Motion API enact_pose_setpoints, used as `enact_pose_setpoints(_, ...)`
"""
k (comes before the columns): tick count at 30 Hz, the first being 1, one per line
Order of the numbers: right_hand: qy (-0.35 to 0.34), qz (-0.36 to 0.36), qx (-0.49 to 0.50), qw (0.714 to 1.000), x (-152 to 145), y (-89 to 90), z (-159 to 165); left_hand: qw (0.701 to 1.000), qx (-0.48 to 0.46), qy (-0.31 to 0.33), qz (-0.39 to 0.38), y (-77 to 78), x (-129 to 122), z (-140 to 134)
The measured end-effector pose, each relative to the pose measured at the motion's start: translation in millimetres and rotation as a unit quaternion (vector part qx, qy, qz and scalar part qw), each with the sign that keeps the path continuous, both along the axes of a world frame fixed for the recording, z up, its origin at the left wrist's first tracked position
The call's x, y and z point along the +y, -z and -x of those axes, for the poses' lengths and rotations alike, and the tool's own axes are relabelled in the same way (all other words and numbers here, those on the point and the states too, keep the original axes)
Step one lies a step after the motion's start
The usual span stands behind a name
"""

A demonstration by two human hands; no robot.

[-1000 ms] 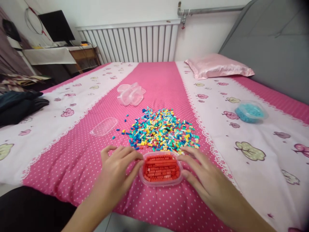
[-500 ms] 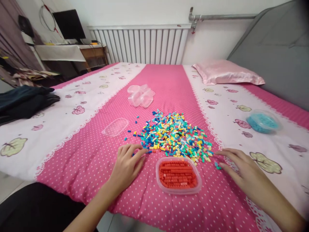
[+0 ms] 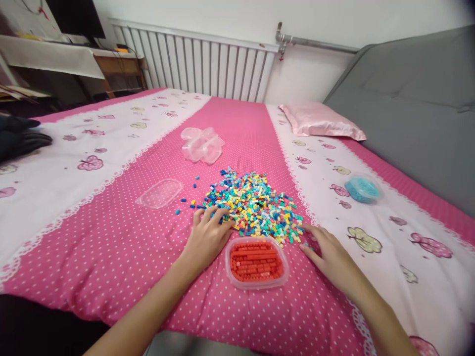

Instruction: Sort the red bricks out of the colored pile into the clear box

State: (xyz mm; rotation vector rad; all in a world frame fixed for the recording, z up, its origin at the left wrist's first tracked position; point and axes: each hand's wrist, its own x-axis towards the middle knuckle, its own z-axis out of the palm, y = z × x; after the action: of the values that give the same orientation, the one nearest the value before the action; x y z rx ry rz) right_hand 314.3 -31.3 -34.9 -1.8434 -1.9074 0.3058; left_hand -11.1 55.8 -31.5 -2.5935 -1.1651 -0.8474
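Observation:
A loose pile of small building bricks (image 3: 256, 202) in blue, teal, yellow, white and green lies on the pink bed cover. My left hand (image 3: 208, 235) rests over its near left edge, fingers bent and a little apart, with the fingertips among the bricks. At the pile's right edge is my right hand (image 3: 330, 254), open, thumb and fingers apart around a few teal bricks that it partly hides. Between the hands, just in front of the pile, stands a clear plastic box (image 3: 230, 282) filled with red bricks (image 3: 256, 259) laid in rows.
A clear lid (image 3: 161, 193) lies left of the pile, and several nested clear containers (image 3: 202, 145) sit behind it. To the right is a tub of light blue bricks (image 3: 362, 189). Farther back are a pink pillow (image 3: 321, 120) and a radiator (image 3: 204, 62). Dark clothes (image 3: 22, 136) lie far left.
The view has turned to the right. My left hand has moved in over the bricks at the pile's near left edge. My right hand has come closer to the pile's right edge.

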Motion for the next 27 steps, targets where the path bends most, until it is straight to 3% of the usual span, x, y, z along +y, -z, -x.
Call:
enact_pose_setpoints(8, -0.011, 0.003, 0.054, 0.998, 0.3, -2.1, -3.8, 1.0, -0.002, 0.004, 0.002, -0.5, -1.6, 2.9)
enact_pose_setpoints(17, 0.0, -0.032, 0.095, 0.995, 9.1, -3.9, 13.9, 0.998, 0.034, 0.045, 0.015, -4.0, -1.0, -0.3)
enact_pose_setpoints(27, 0.018, -0.07, 0.094, 0.993, 13.2, -1.0, 21.6, 0.997, 0.009, 0.064, 0.031, 0.4, 7.9, -1.0)
